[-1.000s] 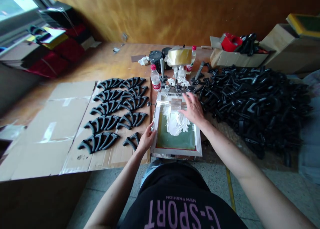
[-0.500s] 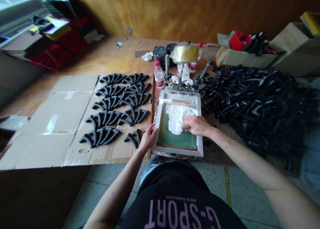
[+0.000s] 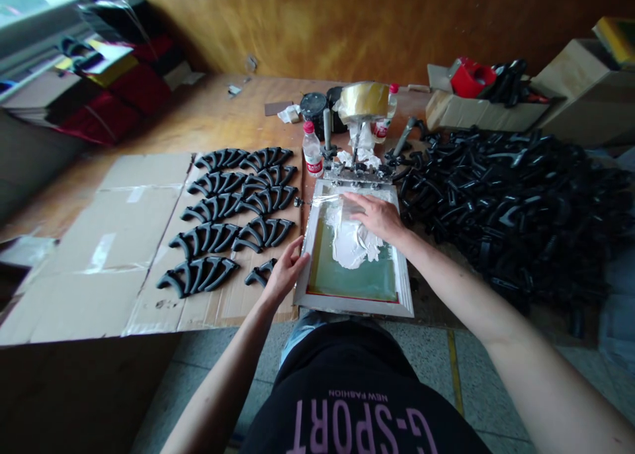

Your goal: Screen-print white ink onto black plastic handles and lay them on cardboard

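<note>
A screen-printing frame [image 3: 354, 305] with a green mesh lies in front of me, with a blob of white ink [image 3: 352, 249] on it. My left hand [image 3: 285, 272] grips the frame's left edge. My right hand [image 3: 380, 217] rests at the far end of the mesh, fingers pressed on a small flat scraper that is mostly hidden under them. Left of the frame, black curved plastic parts [image 3: 233, 209] lie in rows on flattened cardboard [image 3: 119, 242]. A single part [image 3: 258, 275] lies just beside my left hand.
A big heap of the same black parts [image 3: 506, 202] fills the right side. Behind the frame stand a water bottle [image 3: 312, 151], black tins [image 3: 313, 106] and a tape-wrapped clamp head [image 3: 364, 100]. Cardboard boxes [image 3: 476, 113] line the back right; red and black stacks [image 3: 114, 96] sit back left.
My right hand pulled the scraper toward me across the ink, then pushed it back to the far end. The frame's near edge now sits closer to me. The left hand kept its hold.
</note>
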The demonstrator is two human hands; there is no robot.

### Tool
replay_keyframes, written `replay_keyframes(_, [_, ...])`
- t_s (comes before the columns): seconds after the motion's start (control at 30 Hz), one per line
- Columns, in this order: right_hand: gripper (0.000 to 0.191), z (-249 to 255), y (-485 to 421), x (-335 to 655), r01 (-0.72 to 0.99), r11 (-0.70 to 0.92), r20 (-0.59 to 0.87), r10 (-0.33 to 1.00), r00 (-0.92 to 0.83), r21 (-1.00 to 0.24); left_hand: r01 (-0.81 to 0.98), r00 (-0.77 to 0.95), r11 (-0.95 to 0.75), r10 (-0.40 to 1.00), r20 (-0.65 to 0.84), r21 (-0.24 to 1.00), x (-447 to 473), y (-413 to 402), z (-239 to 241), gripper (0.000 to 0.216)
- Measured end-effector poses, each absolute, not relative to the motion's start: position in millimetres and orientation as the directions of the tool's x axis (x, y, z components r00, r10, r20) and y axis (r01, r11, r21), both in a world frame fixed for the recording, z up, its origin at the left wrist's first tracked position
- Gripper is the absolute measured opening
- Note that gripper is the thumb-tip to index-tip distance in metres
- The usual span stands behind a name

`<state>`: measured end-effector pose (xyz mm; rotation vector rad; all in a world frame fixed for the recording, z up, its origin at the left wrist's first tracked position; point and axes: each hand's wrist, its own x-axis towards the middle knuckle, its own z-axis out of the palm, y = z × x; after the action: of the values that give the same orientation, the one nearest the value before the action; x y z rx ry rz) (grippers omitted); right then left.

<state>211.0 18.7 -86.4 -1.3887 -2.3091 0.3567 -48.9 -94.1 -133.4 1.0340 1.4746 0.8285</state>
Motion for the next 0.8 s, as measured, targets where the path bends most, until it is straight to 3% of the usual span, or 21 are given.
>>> replay_keyframes(0.1, [0.048,-69.3,55.0,240.5,0.839,0.334,0.296,0.930,-0.218,-0.429,0.092,-0.047,0.299,0.954,-0.296,0.950,-49.5,-87.2,-94.1,0.059])
replay_keyframes(0.23, [0.043,-80.6,58.7,302.6,0.837,0.147,0.376,0.924,0.075,-0.528,0.002,-0.122,0.030,0.992,-0.029,1.000,-38.5,-60.2,-45.8,0.048])
replay_keyframes(0.3, [0.045,-103.4,40.8,312.5,0.839,0.132,0.285,0.958,0.028,-0.528,-0.073,-0.154,-0.105,0.984,0.092,0.992,-29.8,-40.3,-27.1,0.044])
replay_keyframes(0.37, [0.040,-131.8,15.7,301.9,0.837,0.204,0.188,0.974,-0.123,-0.509,-0.160,-0.160,-0.147,0.980,0.121,0.976,-20.9,-23.3,-14.5,0.040])
replay_keyframes(0.5, [0.026,-171.7,-28.8,253.8,0.869,0.368,0.044,0.926,-0.375,-0.332,-0.325,-0.218,-0.076,0.976,0.003,0.943,-0.2,-26.4,-24.2,0.042])
replay_keyframes(0.6, [0.017,-170.5,-51.7,220.7,0.936,0.249,-0.017,0.965,-0.261,-0.250,-0.360,-0.019,0.309,0.941,-0.338,0.880,21.9,-65.8,-64.4,0.047])
replay_keyframes(0.63, [0.016,-165.7,-59.5,210.4,0.940,0.224,-0.011,0.972,-0.235,-0.258,-0.320,0.125,0.494,0.868,-0.481,0.809,29.2,-81.6,-80.2,0.050])
replay_keyframes(0.7, [0.017,-154.7,-75.2,191.7,0.903,0.289,0.042,0.956,-0.291,-0.318,-0.324,0.256,0.667,0.745,-0.616,0.671,38.6,-109.7,-109.4,0.053])
replay_keyframes(0.8, [0.020,-145.2,-88.9,184.9,0.743,0.426,0.102,0.892,-0.441,-0.516,-0.439,0.163,0.669,0.715,-0.680,0.599,26.3,-133.3,-140.2,0.046])
